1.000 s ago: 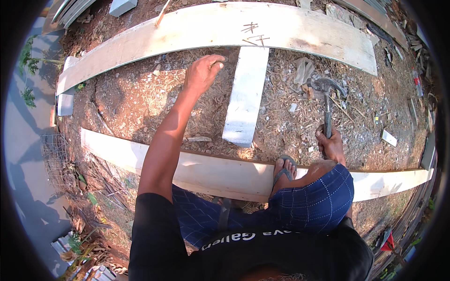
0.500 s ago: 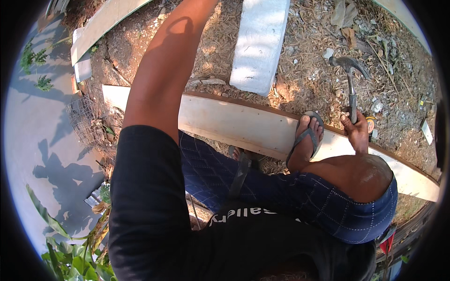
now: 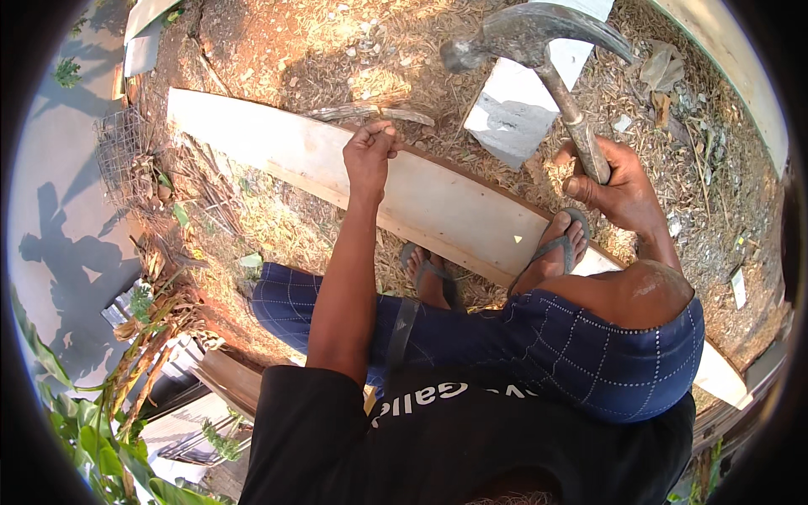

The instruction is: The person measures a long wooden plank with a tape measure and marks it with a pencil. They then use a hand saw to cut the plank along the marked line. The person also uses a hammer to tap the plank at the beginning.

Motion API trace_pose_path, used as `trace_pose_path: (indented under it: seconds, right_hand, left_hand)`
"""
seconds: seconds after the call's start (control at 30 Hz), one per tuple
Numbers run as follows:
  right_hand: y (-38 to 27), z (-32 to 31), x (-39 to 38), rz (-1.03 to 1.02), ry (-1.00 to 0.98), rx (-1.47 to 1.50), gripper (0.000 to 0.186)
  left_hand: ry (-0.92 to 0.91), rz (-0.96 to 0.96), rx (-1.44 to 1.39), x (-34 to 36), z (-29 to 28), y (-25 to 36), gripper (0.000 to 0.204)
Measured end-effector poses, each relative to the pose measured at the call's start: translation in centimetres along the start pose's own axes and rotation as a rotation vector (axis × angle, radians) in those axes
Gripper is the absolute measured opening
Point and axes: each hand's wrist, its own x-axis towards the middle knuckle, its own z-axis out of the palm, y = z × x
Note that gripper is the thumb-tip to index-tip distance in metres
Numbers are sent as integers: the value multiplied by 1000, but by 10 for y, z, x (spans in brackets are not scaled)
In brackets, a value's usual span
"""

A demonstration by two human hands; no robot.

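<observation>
Claw hammer (image 3: pixel 561 91) is up in the right hand (image 3: pixel 621 187), head high, in front of the white slab (image 3: pixel 513 126) from where I watch. Main risk I'd flag: weight sits far from the grip, so a loose or sweaty hold could let the head tip and drop, maybe toward the sandalled right foot (image 3: pixel 555 251) on the long plank (image 3: pixel 471 202). Second: a stray swing might catch the left hand (image 3: pixel 369 160), which is bare and over the plank in my view. Third: the foot bears on the plank, so a weight shift could rock or slide it.

Fingers: on the right I see them wrapped around the lower handle, thumb across, no obvious gap. On the left they're curled into a loose fist, thumb near index; I can't tell if something small is pinched there, nor whether that hand touches the plank. If so, a slackened pinch could lose it in the dry litter (image 3: pixel 311 59).
</observation>
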Motion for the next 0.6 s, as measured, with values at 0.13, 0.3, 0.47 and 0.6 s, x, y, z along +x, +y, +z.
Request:
trace_pose_path:
  seconds: [0.13,0.3,0.47,0.6]
  right_hand:
    - [-32,53,33,-17,-178,-202,39]
    - [-14,89,48,-23,-262,-434,54]
    - [-14,116,50,56,-218,-574,52]
    - [-8,125,50,85,-156,-621,51]
  left_hand:
    - [211,180,6,-25,-3,-78,21]
    - [167,156,-73,-43,6,-100,23]
    - [180,159,-207,-34,-1,-122,21]
    - [131,178,-325,-36,3,-115,18]
